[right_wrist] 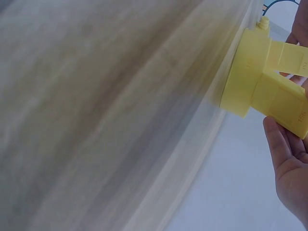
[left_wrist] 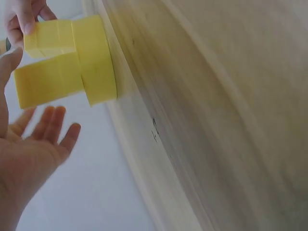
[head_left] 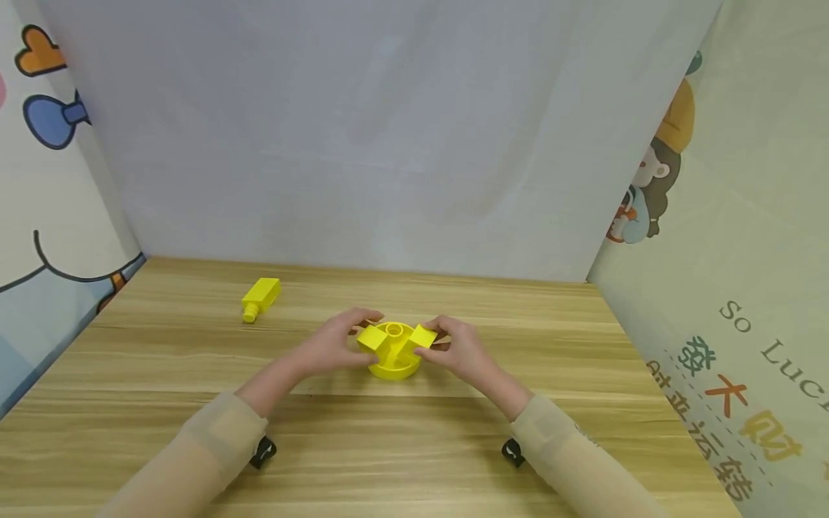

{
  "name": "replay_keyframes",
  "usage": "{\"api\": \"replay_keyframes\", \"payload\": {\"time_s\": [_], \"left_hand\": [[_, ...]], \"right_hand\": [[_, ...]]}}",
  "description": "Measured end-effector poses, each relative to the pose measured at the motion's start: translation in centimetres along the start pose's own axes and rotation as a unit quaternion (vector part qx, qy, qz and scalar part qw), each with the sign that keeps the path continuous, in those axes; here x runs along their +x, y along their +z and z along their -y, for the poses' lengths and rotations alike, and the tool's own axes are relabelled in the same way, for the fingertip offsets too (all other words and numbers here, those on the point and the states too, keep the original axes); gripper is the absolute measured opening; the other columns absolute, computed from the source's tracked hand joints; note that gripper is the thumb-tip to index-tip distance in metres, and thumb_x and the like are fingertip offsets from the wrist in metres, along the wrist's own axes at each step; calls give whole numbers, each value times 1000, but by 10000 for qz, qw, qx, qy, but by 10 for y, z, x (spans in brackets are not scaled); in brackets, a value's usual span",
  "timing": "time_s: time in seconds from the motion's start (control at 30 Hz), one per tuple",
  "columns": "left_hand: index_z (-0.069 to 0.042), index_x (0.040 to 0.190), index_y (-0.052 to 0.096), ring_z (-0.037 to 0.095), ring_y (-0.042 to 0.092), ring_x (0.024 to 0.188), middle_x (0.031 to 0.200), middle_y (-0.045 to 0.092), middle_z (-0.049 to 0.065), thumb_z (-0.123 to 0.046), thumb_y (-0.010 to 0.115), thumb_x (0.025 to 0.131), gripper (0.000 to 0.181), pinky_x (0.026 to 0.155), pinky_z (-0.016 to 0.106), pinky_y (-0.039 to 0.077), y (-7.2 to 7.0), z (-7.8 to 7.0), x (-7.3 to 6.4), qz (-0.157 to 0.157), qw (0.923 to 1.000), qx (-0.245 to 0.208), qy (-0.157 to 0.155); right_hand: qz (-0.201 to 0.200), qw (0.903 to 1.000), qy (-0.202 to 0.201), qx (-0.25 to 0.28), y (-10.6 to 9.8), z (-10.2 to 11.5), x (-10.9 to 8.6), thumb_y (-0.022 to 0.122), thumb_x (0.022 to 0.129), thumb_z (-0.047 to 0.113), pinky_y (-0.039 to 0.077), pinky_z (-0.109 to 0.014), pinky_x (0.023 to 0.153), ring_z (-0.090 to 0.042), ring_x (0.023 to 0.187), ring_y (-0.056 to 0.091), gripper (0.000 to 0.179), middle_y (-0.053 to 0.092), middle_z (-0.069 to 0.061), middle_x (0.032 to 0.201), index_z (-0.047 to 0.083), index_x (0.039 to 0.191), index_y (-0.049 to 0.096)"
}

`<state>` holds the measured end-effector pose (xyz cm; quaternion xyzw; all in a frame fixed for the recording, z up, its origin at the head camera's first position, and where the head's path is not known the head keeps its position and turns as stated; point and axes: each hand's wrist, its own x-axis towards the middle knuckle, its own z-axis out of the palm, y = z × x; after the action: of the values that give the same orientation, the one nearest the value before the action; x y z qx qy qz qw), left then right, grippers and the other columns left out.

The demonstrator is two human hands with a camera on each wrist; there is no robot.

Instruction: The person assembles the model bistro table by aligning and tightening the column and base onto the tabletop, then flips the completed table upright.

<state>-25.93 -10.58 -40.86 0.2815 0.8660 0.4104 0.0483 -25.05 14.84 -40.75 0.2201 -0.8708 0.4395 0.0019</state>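
A round yellow base (head_left: 393, 372) stands on the wooden table, with a raised ring socket at its far side. Two yellow rectangular blocks rise from it, leaning apart from each other: a left block (head_left: 372, 338) and a right block (head_left: 422, 337). My left hand (head_left: 333, 344) is spread around the left block; in the left wrist view its fingers (left_wrist: 53, 120) are fairly straight, with a small gap below the block. My right hand (head_left: 458, 349) pinches the right block between thumb and fingers. In the right wrist view that block (right_wrist: 284, 98) bears small printed marks.
Another yellow block (head_left: 261, 293), with a narrow stepped neck, lies on the table (head_left: 401, 439) at the far left. A pale cloth wall (head_left: 363, 144) closes off the back, and printed cloths hang at both sides. Black devices (head_left: 263, 452) sit under the wrists.
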Motion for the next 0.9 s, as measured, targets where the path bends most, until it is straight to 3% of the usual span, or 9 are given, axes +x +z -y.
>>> {"api": "replay_keyframes", "payload": {"time_s": [0.13, 0.27, 0.5, 0.73, 0.9], "left_hand": [[-4, 124, 50, 24, 53, 101, 113, 56, 10, -40, 81, 71, 71, 87, 39, 49, 5, -6, 0, -413, 9959, 16, -802], [-5, 107, 54, 20, 53, 87, 97, 57, 7, -39, 82, 71, 57, 75, 30, 49, 8, -8, 1, -708, 9912, 100, -1111], [-5, 106, 63, 18, 55, 86, 98, 64, 4, -25, 78, 76, 39, 76, 30, 49, 1, -2, 2, -614, 9957, 186, -663], [-3, 111, 65, 21, 60, 92, 106, 67, 8, -25, 76, 79, 40, 84, 39, 51, -10, 2, 4, -245, 9983, 521, -117], [-2, 111, 66, 23, 60, 89, 105, 67, 8, -23, 76, 80, 39, 81, 36, 50, -12, 2, 5, -211, 9979, 604, -49]], "right_hand": [[-1, 10000, -58, -59, 1, -1, 0, 76, 79, 9, 56, -24, 72, -25, 89, 65, 33, 65, -14, 106, -1, 106, 62], [4, 10000, -73, -51, 1, -2, 0, 76, 79, 10, 56, -24, 73, -24, 88, 65, 33, 65, -14, 106, -1, 106, 61], [-51, 9998, -168, 3, 1, -4, 0, 76, 78, 9, 56, -27, 73, -25, 88, 65, 33, 65, -15, 107, -2, 106, 61], [-40, 9999, -157, -12, 1, -4, -1, 76, 79, 9, 56, -26, 73, -22, 88, 65, 33, 65, -14, 107, -1, 107, 62], [-55, 9997, -202, -112, 1, -6, 0, 76, 79, 10, 55, -22, 71, -21, 87, 65, 32, 65, -14, 108, -1, 105, 62]]}}
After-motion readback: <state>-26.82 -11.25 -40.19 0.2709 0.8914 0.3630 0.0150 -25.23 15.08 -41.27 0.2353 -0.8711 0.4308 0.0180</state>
